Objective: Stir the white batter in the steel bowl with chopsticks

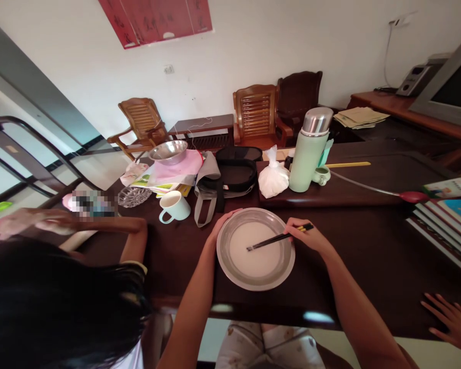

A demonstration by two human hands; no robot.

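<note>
A wide metal basin stands on the dark table in front of me, with a milky white liquid inside. Around its left side curves my left hand, gripping the rim, with part of the fingers hidden behind the bowl. My right hand is closed on a pair of dark chopsticks with gold bands near the top. Their tips reach down to the liquid near the middle of the basin. Behind the basin sits a knotted plastic bag of white powder.
Past the basin are a green thermos, a small cup, a white mug and a grey bag. Books lie at the right. Another person leans in at the left; another person's hand rests at right.
</note>
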